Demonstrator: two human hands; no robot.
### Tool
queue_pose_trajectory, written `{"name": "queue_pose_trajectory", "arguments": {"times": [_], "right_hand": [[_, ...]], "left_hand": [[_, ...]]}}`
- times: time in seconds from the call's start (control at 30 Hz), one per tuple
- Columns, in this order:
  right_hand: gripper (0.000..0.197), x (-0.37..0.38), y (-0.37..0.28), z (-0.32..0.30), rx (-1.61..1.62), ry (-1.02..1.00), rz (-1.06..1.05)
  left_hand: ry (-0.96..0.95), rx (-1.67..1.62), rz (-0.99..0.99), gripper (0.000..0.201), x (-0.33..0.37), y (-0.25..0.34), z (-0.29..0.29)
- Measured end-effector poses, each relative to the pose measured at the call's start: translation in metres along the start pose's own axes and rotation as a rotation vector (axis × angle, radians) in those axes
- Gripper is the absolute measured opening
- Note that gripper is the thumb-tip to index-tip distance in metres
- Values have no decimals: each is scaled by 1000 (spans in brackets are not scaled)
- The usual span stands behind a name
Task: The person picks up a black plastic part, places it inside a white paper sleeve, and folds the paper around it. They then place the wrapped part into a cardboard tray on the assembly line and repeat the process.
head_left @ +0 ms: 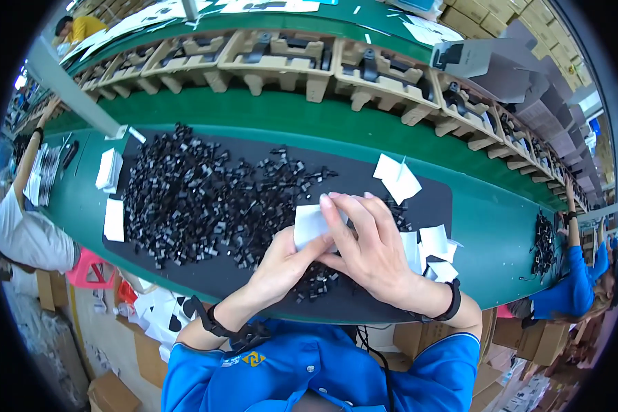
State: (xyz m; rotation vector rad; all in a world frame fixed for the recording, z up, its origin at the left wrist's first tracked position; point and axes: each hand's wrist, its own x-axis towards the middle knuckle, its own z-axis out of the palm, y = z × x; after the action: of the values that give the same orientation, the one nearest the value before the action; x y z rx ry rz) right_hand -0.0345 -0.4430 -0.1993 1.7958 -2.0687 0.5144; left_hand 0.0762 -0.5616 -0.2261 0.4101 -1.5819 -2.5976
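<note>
Hands meet at frame centre over the black mat. Small white bag sits between them, held just above the mat.

- Left hand: comes in from 7 o'clock, fingers curled, thumb pressed onto the bag's lower edge. Pinching the bag from below.
- Right hand: comes in from 5 o'clock, lies over the bag's right side. Fingers pressed together and stretched toward 11 o'clock, covering the bag's right edge. Thumb hidden under the palm, so grip from beneath can't be confirmed; the hand is at least flat against the bag.
- Bag: upper left corner sticks out free past the fingertips, rest is under the right hand's fingers and against the left thumb.

Around it:
- Pile of small black plastic parts at 9 to 11 o'clock of the hands, spread across the mat; a few lie right under the wrists.
- Loose white bags at 1 o'clock, more just beside the right wrist at 3 o'clock.
- White stacks at the mat's left end.
- Green tabletop carries the mat; row of beige moulded trays on the line at 12 o'clock.
- Black bands on both wrists, blue sleeves.
- Other workers at far left and far right edges.
</note>
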Motion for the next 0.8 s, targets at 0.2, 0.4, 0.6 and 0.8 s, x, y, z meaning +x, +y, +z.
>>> {"name": "queue_pose_trajectory", "arguments": {"times": [0.2, 0.4, 0.6, 0.8], "right_hand": [[46, -19, -22, -13, -246, 202, -207], [28, -6, -16, -48, 262, -31, -75], [21, -6, -31, -62, 885, -507, 345], [22, 6, -24, -44, 956, -815, 177]], "left_hand": [[-27, 7, 55, 28, -20, -3, -4], [-187, -4, -59, 25, -38, 3, -2], [-379, 298, -163, 34, -44, 1, -26], [-407, 585, -144, 40, -47, -1, -25]]}}
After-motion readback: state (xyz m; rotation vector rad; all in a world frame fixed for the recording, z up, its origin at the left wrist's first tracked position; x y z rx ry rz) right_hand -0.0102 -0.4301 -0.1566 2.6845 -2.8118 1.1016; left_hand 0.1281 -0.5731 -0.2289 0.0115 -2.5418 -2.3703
